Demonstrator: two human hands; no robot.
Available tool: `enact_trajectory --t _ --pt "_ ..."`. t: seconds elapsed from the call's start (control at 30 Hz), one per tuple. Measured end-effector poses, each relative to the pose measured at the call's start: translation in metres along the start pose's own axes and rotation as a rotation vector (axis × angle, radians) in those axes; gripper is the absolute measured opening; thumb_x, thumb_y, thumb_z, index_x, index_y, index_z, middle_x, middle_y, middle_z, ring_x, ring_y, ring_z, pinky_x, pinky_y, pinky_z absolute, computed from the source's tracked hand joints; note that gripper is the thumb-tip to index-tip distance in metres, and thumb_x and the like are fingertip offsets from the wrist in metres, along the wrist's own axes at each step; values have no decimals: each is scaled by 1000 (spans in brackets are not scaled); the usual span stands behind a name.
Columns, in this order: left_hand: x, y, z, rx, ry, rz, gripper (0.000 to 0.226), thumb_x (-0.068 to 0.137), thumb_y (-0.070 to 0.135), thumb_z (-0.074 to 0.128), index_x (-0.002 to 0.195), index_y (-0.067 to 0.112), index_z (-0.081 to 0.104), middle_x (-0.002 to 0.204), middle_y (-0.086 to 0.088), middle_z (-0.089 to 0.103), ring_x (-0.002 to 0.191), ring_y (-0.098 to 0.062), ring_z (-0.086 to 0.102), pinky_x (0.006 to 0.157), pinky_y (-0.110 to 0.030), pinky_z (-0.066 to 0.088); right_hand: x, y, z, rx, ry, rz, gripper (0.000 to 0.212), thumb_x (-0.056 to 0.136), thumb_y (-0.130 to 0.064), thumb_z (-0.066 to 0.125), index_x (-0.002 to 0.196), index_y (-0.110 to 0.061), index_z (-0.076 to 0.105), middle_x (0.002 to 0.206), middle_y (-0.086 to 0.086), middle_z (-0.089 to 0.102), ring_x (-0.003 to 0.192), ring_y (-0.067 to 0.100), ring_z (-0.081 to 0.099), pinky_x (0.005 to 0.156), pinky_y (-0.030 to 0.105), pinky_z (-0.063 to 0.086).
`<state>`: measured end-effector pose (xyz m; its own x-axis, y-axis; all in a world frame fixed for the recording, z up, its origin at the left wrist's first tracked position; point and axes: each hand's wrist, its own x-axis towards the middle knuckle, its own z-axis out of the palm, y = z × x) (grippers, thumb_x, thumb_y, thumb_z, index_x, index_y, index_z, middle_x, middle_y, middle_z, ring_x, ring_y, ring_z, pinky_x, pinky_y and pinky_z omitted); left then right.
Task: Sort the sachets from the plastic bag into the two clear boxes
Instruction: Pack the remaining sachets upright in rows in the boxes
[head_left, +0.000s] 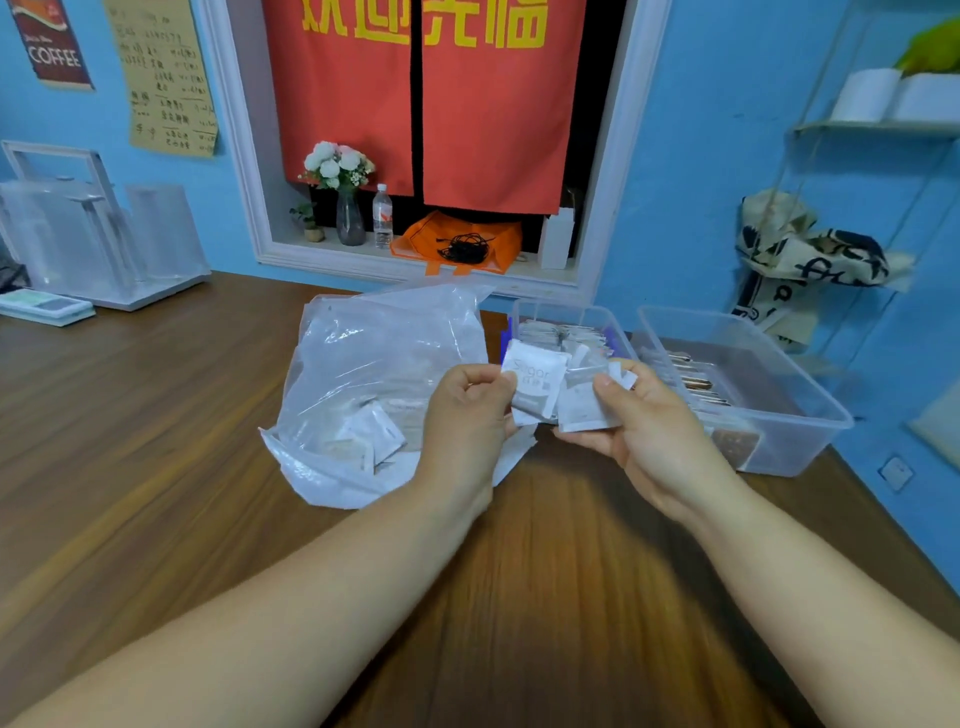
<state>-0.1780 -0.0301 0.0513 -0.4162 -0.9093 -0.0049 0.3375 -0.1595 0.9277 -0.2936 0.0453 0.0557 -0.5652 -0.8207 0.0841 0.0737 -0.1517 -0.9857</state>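
A crumpled clear plastic bag (374, 374) lies on the wooden table (156, 467) with several white sachets (371, 434) inside. My left hand (465, 415) pinches a white sugar sachet (535, 382) by its left edge. My right hand (649, 421) grips a small stack of white sachets (584, 400) just beside it. Both hands hover in front of the bag's right side. Behind them stands a small clear box (571, 317) with white sachets in it. To its right sits a larger clear box (800, 405) holding brown sachets (696, 384).
A clear acrylic cup stand (104, 244) and a flat green-white device (47, 306) sit at the table's far left. A window sill behind holds a flower vase (349, 208), a water bottle (383, 215) and an orange bag (457, 244). The blue wall lies right.
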Motion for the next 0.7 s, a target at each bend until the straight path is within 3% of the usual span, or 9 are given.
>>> enact_trajectory --t 0.07,0.17,0.3,0.37,0.47,0.53,0.6,0.7 --pt "-3 -18 18 35 -49 -11 6 90 7 57 89 13 54 72 0 63 59 -3 59 55 -17 47 -10 2 -18 -12 76 20 13 99 -14 40 107 -18 50 107 5 66 95 17 66 72 34 60" --pt "-11 -43 38 127 -155 -28 8 90 9 58 91 16 54 92 -6 69 79 -11 67 66 -19 51 -24 11 -41 -54 149 53 13 99 -13 41 106 -20 49 107 6 65 92 17 67 68 33 60" --pt "-15 -62 41 269 -298 4 19 89 9 61 102 23 57 107 0 67 94 -7 65 73 -15 53 -35 23 -54 -26 216 89 12 100 -16 42 105 -22 51 106 6 66 90 20 69 67 34 60" --pt "-12 -65 39 393 -323 48 29 88 13 62 115 23 57 115 3 64 104 -8 61 86 -21 53 -36 24 -53 30 215 95 15 100 -21 40 104 -23 54 103 6 66 89 23 69 70 36 59" --pt "-10 -63 34 471 -291 101 27 88 14 63 111 26 56 112 5 64 102 -7 61 92 -28 51 -35 27 -51 84 140 106 19 100 -28 39 109 -21 54 106 7 67 94 23 68 72 36 58" --pt "-9 -62 32 510 -301 137 26 87 14 63 110 25 56 108 6 65 99 -8 61 91 -29 51 -35 30 -51 -22 76 76 14 97 -21 47 110 -23 50 110 6 64 94 19 67 73 32 58" --pt "-10 -61 30 558 -341 165 27 87 15 63 109 26 54 106 7 64 97 -7 61 90 -28 51 -36 34 -54 -209 51 10 23 95 -10 52 106 -30 48 111 1 61 94 12 65 77 26 56" --pt "-11 -60 28 641 -378 218 26 89 14 61 106 30 49 103 12 62 94 0 59 82 -11 46 -37 30 -59 -440 76 -70 28 93 -11 54 100 -37 47 108 -12 60 96 -3 59 80 10 46"
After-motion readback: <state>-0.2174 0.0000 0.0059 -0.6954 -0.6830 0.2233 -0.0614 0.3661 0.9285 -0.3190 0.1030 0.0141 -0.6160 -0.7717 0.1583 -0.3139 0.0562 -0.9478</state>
